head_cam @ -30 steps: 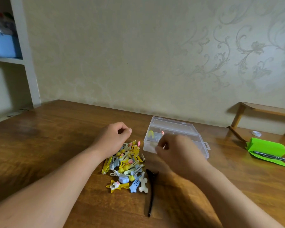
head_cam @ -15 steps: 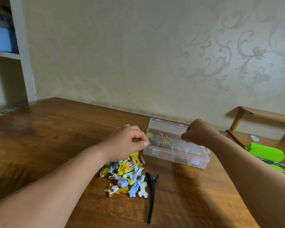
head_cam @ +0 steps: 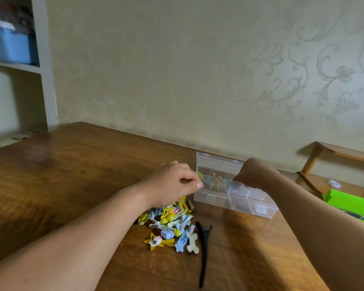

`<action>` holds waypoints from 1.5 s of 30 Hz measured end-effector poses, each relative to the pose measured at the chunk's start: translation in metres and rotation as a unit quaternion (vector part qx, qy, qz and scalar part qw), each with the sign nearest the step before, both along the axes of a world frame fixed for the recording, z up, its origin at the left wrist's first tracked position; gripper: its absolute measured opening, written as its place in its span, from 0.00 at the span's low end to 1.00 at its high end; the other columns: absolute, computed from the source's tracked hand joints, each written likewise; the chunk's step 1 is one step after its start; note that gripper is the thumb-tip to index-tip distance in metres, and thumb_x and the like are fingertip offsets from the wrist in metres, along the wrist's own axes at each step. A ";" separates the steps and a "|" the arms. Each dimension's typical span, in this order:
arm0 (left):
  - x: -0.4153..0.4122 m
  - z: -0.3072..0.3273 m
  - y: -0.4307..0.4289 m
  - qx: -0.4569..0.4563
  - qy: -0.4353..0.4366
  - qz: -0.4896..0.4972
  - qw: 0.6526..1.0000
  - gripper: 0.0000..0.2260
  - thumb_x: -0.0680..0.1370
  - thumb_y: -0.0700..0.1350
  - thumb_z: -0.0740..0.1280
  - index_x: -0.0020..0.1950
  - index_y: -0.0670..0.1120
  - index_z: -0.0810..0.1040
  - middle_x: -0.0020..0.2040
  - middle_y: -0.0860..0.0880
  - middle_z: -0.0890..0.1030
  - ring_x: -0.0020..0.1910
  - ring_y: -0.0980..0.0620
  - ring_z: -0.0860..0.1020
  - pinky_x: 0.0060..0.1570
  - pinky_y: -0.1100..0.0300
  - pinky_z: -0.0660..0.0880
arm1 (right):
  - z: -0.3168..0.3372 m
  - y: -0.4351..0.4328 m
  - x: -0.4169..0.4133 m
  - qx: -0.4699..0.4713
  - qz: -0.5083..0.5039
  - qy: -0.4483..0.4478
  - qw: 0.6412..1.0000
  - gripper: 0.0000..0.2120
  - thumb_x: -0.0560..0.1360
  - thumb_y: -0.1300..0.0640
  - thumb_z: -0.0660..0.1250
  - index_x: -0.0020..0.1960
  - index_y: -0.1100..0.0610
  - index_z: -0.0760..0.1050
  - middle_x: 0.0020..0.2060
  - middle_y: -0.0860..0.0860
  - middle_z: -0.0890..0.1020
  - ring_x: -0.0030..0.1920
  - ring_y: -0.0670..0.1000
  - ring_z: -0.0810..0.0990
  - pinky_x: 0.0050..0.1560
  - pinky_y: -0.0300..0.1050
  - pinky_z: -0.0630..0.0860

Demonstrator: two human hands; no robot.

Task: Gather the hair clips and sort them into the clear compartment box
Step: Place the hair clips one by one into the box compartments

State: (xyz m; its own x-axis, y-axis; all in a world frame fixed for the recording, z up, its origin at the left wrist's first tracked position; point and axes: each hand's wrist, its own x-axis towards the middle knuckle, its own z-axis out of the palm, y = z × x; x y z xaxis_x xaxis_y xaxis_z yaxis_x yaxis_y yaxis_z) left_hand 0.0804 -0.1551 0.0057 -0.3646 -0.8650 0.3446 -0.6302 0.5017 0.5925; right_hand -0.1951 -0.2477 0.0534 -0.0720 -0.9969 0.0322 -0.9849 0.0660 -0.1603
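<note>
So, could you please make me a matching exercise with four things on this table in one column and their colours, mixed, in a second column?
Things
1. long slim clip lying beside the pile
2. bone-shaped clip
3. star-shaped clip with a small figure
4. folded sheet at the right edge of the table

Colours
A. yellow
B. bright green
C. black
D. creamy white

Right pairs: 1-C, 2-D, 3-A, 4-B

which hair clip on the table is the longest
The black alligator clip, lying just right of the colourful pile; it is slim and far longer than those small pieces.
</note>
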 end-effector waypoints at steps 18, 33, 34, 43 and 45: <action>0.015 -0.008 -0.008 0.016 0.127 0.138 0.982 0.10 0.88 0.51 0.63 0.65 0.54 0.82 0.57 0.57 0.82 0.56 0.62 0.79 0.50 0.64 0.74 | -0.024 0.144 0.084 -0.098 0.247 -0.053 0.963 0.10 0.84 0.47 0.65 0.55 0.47 0.85 0.47 0.44 0.87 0.41 0.43 0.81 0.36 0.32 0.72; 0.016 -0.010 -0.012 0.009 0.129 0.152 0.980 0.10 0.87 0.51 0.64 0.64 0.54 0.83 0.58 0.59 0.81 0.58 0.65 0.76 0.50 0.68 0.71 | -0.002 0.129 0.055 -0.143 0.165 -0.135 0.967 0.05 0.80 0.52 0.66 0.47 0.48 0.80 0.39 0.46 0.85 0.37 0.47 0.82 0.35 0.42 0.77; 0.016 -0.011 -0.012 0.008 0.131 0.153 0.979 0.10 0.87 0.51 0.64 0.64 0.54 0.83 0.58 0.58 0.82 0.58 0.65 0.76 0.50 0.68 0.71 | 0.005 0.120 0.045 -0.153 0.140 -0.167 0.964 0.05 0.80 0.52 0.67 0.46 0.49 0.80 0.37 0.47 0.86 0.36 0.48 0.83 0.35 0.44 0.78; 0.018 -0.009 -0.014 0.015 0.154 0.157 0.975 0.08 0.86 0.49 0.65 0.61 0.53 0.84 0.55 0.56 0.83 0.56 0.60 0.79 0.52 0.65 0.75 | 0.013 0.027 -0.008 -0.061 0.002 -0.017 0.998 0.08 0.73 0.47 0.74 0.42 0.51 0.86 0.36 0.48 0.87 0.39 0.52 0.86 0.44 0.52 0.87; 0.018 -0.009 -0.013 0.017 0.155 0.158 0.975 0.08 0.86 0.49 0.65 0.60 0.53 0.84 0.55 0.56 0.83 0.56 0.60 0.79 0.52 0.64 0.75 | 0.008 0.016 -0.005 -0.035 0.007 0.023 0.999 0.09 0.71 0.48 0.73 0.44 0.54 0.86 0.39 0.50 0.88 0.41 0.53 0.86 0.44 0.49 0.85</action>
